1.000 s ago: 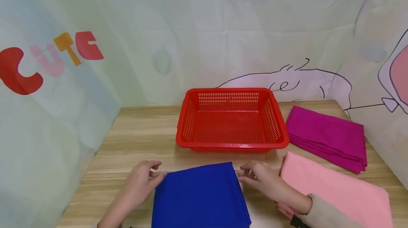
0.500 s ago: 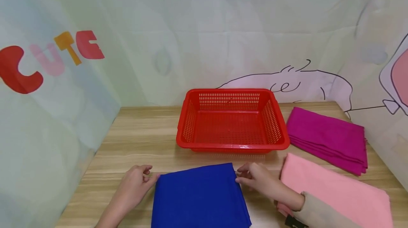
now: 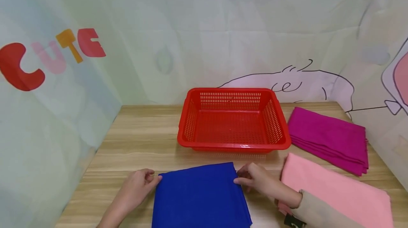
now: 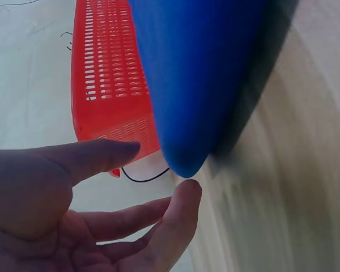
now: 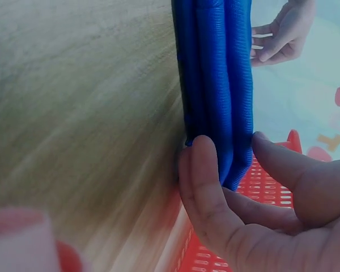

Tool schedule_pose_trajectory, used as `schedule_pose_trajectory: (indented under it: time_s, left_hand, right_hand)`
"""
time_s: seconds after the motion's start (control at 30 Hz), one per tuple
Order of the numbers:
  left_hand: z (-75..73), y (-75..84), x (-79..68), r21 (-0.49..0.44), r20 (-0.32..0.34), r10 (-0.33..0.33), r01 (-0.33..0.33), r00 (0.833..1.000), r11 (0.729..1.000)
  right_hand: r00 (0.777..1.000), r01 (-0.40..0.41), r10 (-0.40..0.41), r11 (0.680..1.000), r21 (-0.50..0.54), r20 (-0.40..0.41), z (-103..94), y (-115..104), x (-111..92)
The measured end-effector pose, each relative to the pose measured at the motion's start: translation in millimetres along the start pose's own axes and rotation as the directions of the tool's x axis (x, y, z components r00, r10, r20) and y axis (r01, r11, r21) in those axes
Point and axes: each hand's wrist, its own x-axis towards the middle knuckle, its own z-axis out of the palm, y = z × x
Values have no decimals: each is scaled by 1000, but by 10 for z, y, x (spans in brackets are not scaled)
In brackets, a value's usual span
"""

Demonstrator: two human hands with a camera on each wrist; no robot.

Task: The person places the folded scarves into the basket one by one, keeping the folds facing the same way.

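A folded blue cloth lies flat at the front of the table. At its far left corner is my left hand, thumb and fingers spread apart. In the left wrist view the thumb stands off the blue fold, and a fingertip is just by its rounded end. My right hand pinches the far right corner. The right wrist view has its thumb on one face of the stacked blue layers and its fingers on the other.
A red plastic basket with slotted walls stands behind the blue cloth. To the right lie a folded magenta cloth and a folded pink cloth, partly under my right forearm. A printed curtain hangs behind the table.
My left hand has drawn slightly left and down, then back against the blue cloth's corner. My right hand has shifted slightly left onto the cloth's edge. The cloth has barely moved.
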Motion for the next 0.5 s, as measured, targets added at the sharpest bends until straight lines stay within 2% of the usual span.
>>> schedule_pose_trajectory:
  time_s: [0.27, 0.5]
  left_hand:
    - [47, -6, -15, -42, 39, -38, 40, 999, 998]
    - [97, -7, -63, -44, 47, -30, 32, 998, 998]
  right_hand:
    - [999, 4, -4, 1000, -1, 40, 29, 4, 26]
    - [999, -3, 3, 1000, 6, 52, 61, -7, 47]
